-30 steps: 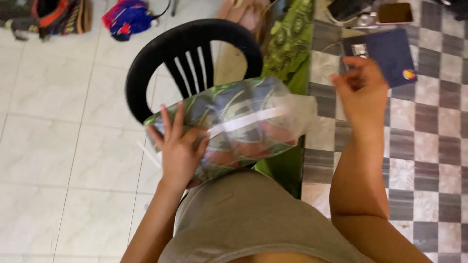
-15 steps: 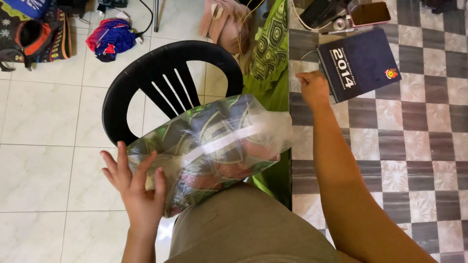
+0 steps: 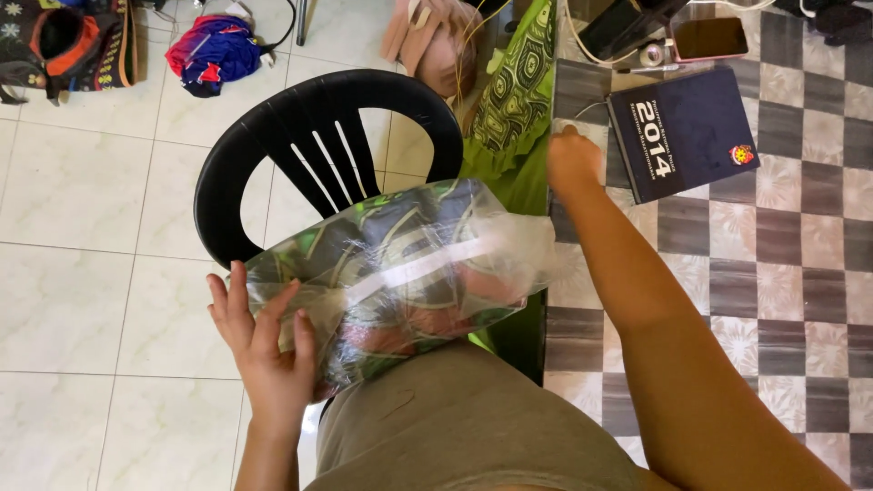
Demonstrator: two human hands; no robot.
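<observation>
Worktop (image 3: 727, 273) w/ grey-and-white chequered cover occupies the right side; its left edge runs down past a green patterned cloth (image 3: 518, 100) hanging over it. Left of that edge: pale tiled floor (image 3: 82, 273), open and unobstructed on the near-left side. Black plastic chair w/ slotted back (image 3: 309, 145) stands betw. floor area and worktop edge, close to the person's lap.

Count: 1 chair, 1 clear plastic bag holding dark green-patterned fabric (image 3: 400, 273), 1 dark blue hardcover book (image 3: 687, 132), 1 phone w/ dark screen (image 3: 709, 38), 1 blue-and-red cloth bundle (image 3: 214, 55) on floor, 1 pink bag (image 3: 436, 41) behind chair.

Bag lies across the chair seat and the person's lap, long axis approx. left-right, a white strip running along its top face.

Left hand (image 3: 264, 345): fingers spread, palm flat against the bag's left end, touching it; no pinch.

Right hand (image 3: 573, 159): on the worktop near its left edge, just beside the book's left edge, well apart from the bag's far end; fingers curled under, cannot tell whether closed on anything.
</observation>
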